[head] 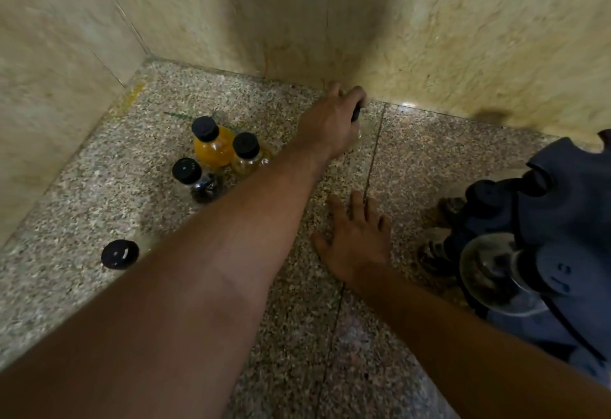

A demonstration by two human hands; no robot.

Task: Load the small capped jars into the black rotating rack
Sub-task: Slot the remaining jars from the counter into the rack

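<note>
Left hand (330, 121) grip closed around corner jar (357, 114), black cap showing

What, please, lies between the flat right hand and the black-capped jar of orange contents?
In the head view, the outstretched left forearm crosses between the right hand and the orange jar; otherwise only bare speckled stone floor.

Orange jar (213, 145): black cap, orange contents, upright on floor.
Clear jar (247, 155): black cap, pale yellowish contents, touching orange jar.
Dark jar (195, 180): black cap, dark contents, just beside both.
Lone jar (119, 254): black cap on, apart, nearer.
Held jar (357, 117): mostly hidden.
Rack (545, 220): dark, blurred, right edge.
</note>
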